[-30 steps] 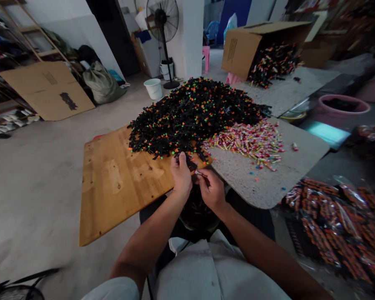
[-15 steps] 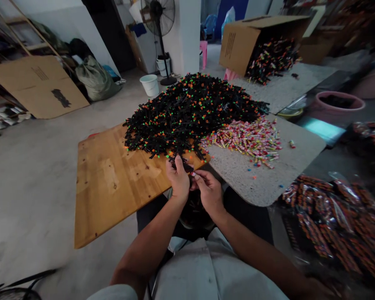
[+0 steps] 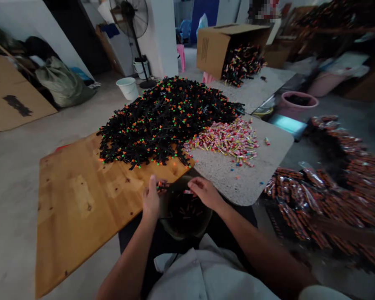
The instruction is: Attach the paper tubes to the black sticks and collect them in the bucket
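Note:
My left hand (image 3: 151,199) is closed, thumb up, around a small black plastic piece with an orange tip (image 3: 160,186), over the wooden table's front edge. My right hand (image 3: 205,192) has its fingers pinched together, with a small red-and-white tube (image 3: 187,191) at the fingertips. Below both hands a round bucket (image 3: 166,225) stands between the knees, with dark pieces and a few pale bits inside. A large heap of black plastic pieces with orange and green tips (image 3: 162,121) lies ahead. Beside it spreads a pile of small pink-and-yellow tubes (image 3: 231,139).
The heap spans a wooden table (image 3: 81,225) and a grey speckled table (image 3: 243,183). A tipped cardboard box (image 3: 214,52) spills similar pieces behind. Bagged bundles (image 3: 325,208) cover the floor at right. A white bucket (image 3: 128,89) and a fan (image 3: 129,12) stand farther back.
My hands, close together before at the black piece, have moved apart. My right hand is now over the bucket's far rim, and the bucket's contents show. The view has turned right.

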Action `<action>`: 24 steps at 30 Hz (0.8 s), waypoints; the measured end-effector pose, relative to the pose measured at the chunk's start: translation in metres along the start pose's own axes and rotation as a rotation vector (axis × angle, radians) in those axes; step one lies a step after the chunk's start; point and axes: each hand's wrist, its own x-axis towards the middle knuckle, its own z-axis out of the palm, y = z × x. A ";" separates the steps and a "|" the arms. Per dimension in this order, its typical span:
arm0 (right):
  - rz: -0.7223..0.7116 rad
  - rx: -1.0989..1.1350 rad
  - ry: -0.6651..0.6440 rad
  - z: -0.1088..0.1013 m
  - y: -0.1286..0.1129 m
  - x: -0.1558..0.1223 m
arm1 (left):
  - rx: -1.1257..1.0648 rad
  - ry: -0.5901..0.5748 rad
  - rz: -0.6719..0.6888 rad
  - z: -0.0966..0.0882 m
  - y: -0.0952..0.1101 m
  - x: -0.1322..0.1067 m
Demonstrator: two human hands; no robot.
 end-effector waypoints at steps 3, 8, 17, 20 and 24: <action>-0.076 -0.430 0.222 -0.044 -0.004 0.042 | 0.268 -0.001 0.154 -0.009 0.007 0.022; 0.023 -0.990 0.341 -0.080 -0.021 0.132 | 0.751 -0.175 0.245 0.051 0.031 0.064; 0.115 -1.107 0.354 -0.072 -0.017 0.169 | 0.707 -0.162 0.227 0.117 0.026 0.108; 0.099 -1.079 0.365 -0.071 -0.017 0.154 | 0.741 -0.215 0.221 0.110 0.022 0.106; -0.082 -0.770 0.251 -0.057 -0.020 0.117 | 0.838 -0.230 0.217 0.093 0.021 0.094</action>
